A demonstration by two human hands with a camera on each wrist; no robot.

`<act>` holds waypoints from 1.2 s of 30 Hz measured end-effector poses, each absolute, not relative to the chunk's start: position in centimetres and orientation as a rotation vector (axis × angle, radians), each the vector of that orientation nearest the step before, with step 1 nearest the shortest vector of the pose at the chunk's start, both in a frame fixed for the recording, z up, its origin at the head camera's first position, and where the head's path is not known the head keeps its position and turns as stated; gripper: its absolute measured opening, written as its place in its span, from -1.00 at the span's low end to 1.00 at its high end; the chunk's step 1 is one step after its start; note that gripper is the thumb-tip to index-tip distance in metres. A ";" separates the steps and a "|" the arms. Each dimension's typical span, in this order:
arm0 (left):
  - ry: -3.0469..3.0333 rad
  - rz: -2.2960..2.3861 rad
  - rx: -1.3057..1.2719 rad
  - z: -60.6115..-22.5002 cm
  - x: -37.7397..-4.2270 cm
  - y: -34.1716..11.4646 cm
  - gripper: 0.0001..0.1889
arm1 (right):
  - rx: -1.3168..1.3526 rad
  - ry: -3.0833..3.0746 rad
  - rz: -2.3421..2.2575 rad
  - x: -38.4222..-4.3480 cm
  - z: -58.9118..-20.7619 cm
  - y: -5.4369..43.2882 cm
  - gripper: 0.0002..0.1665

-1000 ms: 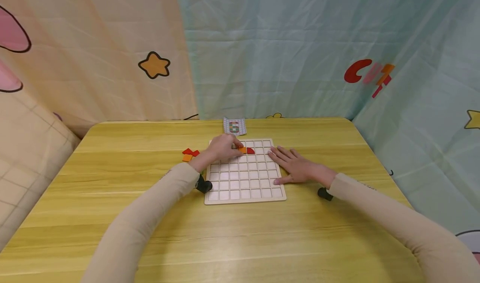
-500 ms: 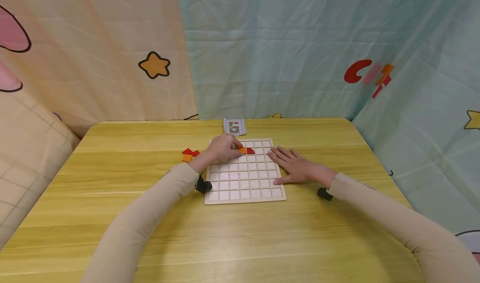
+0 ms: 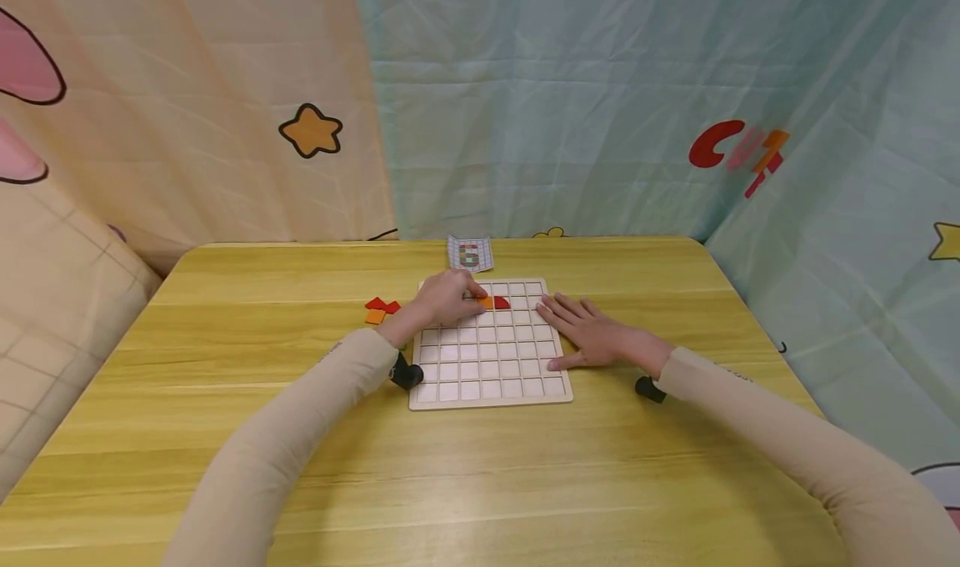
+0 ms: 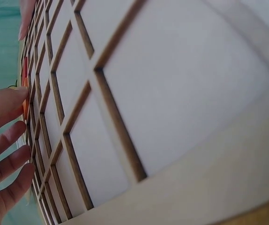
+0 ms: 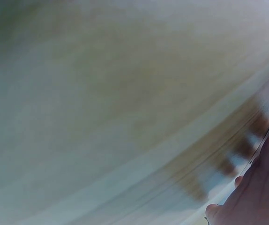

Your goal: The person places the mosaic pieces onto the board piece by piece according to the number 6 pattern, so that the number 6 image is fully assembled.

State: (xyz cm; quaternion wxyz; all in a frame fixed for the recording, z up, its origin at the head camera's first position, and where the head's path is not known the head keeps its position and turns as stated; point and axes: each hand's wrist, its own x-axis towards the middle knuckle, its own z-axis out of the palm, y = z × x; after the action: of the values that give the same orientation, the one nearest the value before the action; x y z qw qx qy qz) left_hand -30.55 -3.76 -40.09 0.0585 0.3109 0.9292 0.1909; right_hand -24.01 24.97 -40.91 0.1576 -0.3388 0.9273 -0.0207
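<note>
A white gridded wooden board (image 3: 478,368) lies on the table. Over its upper left part is my left hand (image 3: 447,298), whose thumb and index finger pinch an orange tile (image 3: 487,303) in a cell of the second row. Right beside that tile sits a red quarter-round tile (image 3: 502,303). In the left wrist view the thumb meets the orange tile at the board's far side, and the other fingers are spread. With fingers spread, my right hand (image 3: 591,336) rests across the board's right edge; the right wrist view is blurred and shows only part of this hand (image 5: 261,187).
Several loose red and orange tiles (image 3: 375,317) lie on the table left of the board, partly near the left forearm. Behind the board is a small pattern card (image 3: 470,254) with a coloured figure on a grid. Curtains stand behind the wooden table (image 3: 480,484).
</note>
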 end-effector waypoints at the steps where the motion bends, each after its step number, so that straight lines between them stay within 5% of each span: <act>1: 2.815 0.579 0.945 -40.1 -30.5 -3.8 -0.69 | -0.971 2.654 -0.058 -24.0 -40.9 25.0 0.16; 16: 2.852 0.619 0.891 -39.8 -29.7 -5.0 -0.68 | -0.986 2.649 -0.053 -24.1 -41.1 25.0 0.18; 36: 3.049 0.670 0.731 -38.7 -28.1 -12.4 -0.67 | -0.979 2.652 -0.090 -23.9 -40.9 25.0 0.15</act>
State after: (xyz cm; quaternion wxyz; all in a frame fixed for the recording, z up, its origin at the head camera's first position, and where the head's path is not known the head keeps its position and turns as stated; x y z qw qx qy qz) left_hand -28.10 -12.38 -38.73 -0.0324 0.2279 0.9505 0.2088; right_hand -23.90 24.99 -40.95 0.1562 -0.3419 0.9261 -0.0314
